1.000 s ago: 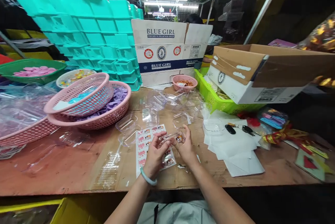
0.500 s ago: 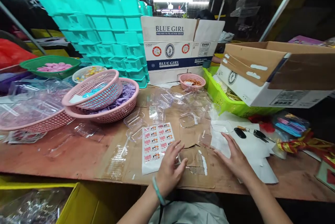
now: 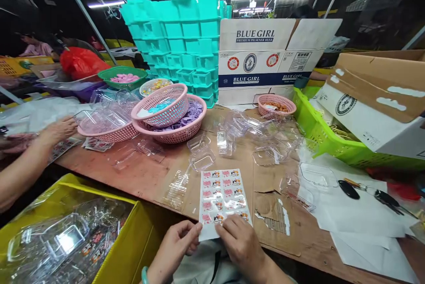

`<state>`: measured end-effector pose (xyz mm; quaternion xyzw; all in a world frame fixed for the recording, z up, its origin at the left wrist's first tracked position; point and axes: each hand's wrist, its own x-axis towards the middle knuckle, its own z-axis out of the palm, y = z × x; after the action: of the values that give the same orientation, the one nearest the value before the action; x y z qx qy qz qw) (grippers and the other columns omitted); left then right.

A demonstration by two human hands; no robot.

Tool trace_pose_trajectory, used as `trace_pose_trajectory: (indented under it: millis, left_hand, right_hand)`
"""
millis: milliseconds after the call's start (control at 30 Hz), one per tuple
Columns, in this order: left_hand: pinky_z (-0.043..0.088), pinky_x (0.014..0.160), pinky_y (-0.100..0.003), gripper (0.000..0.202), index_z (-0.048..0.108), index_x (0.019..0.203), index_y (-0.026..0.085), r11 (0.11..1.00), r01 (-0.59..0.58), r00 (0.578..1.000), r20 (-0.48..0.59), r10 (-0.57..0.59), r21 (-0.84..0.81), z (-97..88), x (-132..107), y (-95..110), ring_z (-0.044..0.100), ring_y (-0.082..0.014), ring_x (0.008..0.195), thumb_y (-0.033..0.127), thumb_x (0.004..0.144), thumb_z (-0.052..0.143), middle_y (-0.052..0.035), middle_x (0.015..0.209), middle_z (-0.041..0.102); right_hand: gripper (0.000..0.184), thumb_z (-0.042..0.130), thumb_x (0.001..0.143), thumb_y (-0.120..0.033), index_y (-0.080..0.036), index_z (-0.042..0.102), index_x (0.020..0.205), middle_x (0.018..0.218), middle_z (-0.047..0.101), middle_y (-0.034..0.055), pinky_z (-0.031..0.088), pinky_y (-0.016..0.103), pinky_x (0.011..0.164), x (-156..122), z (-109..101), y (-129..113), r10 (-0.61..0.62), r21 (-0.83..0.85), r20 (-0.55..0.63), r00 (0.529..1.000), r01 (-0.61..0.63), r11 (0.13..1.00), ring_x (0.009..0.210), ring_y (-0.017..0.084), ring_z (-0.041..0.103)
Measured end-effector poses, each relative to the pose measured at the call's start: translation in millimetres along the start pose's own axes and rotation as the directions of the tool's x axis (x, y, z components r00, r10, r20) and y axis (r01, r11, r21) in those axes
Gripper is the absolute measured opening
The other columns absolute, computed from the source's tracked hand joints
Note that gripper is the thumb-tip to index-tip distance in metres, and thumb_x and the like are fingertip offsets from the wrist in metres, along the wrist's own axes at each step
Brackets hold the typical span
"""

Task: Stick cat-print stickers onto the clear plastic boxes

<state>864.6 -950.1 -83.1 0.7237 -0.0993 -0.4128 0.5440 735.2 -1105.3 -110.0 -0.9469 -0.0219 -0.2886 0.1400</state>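
A white sticker sheet (image 3: 221, 202) with rows of pink lettering and cartoon cats extends over the table's front edge. My left hand (image 3: 177, 244) pinches its lower left corner between thumb and fingers. With curled fingers my right hand (image 3: 241, 239) grips the lower right part of the sheet and covers some of it; whether a single sticker is between the fingertips is hidden. A clear plastic box (image 3: 299, 195) lies to the right of the sheet. Several more clear plastic boxes (image 3: 202, 160) are scattered behind it on the flattened cardboard (image 3: 232, 178).
At left, another person's hand (image 3: 58, 131) reaches towards clear boxes in a pink basket (image 3: 106, 136). A yellow bin (image 3: 133, 231) of clear packages stands below the table. Stacked pink baskets (image 3: 169, 136), turquoise bins (image 3: 179, 40), cartons (image 3: 255, 45) and a green basket (image 3: 332, 142) line the back.
My view has turned left. Both hands have come to the sheet's lower edge, and the sheet has moved nearer to me. My right hand, spread beside a clear box before, is now closed.
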Motion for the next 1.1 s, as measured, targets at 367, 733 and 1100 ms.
trace_pose_trajectory:
  millis: [367, 733, 1100]
  left_hand:
    - [0.046, 0.064, -0.022, 0.032, 0.071, 0.085, 0.013, 0.945, -0.103, 0.959, 0.221, 0.177, -0.309, 61.5, 35.2, 49.1, 0.054, -0.0106, 0.066, 0.041, 0.068, 0.073, -0.0044, 0.081, 0.065]
    - [0.044, 0.074, -0.026, 0.023, 0.072, 0.081, 0.014, 0.942, -0.324, 0.914, 0.226, 0.336, -0.089, 68.3, 43.8, 50.6, 0.057, -0.0172, 0.078, 0.034, 0.073, 0.065, -0.0064, 0.083, 0.067]
    - [0.040, 0.063, -0.023, 0.029, 0.072, 0.084, 0.014, 0.971, -0.170, 0.955, 0.215, 0.204, -0.166, 65.9, 37.6, 51.3, 0.052, -0.0127, 0.065, 0.036, 0.065, 0.072, -0.0033, 0.075, 0.067]
  right_hand:
    - [0.025, 0.058, 0.087, -0.025, -0.024, 0.063, 0.112, 0.110, 0.065, 0.0075, 0.049, 0.037, 0.091, 46.7, -48.5, 34.8, 0.343, 0.409, 0.033, 0.939, -0.326, 0.852, 0.103, 0.021, 0.060]
    - [0.018, 0.055, 0.088, -0.022, -0.024, 0.069, 0.099, 0.093, 0.070, 0.0040, 0.050, 0.027, 0.077, 35.8, -41.9, 42.9, 0.452, 0.400, 0.157, 0.878, -0.475, 0.784, 0.085, 0.017, 0.065]
    - [0.023, 0.058, 0.085, -0.037, -0.017, 0.070, 0.086, 0.083, 0.071, 0.0048, 0.051, 0.025, 0.066, 34.0, -34.8, 50.9, 0.686, 0.604, 0.165, 0.708, -0.623, 0.498, 0.073, 0.017, 0.065]
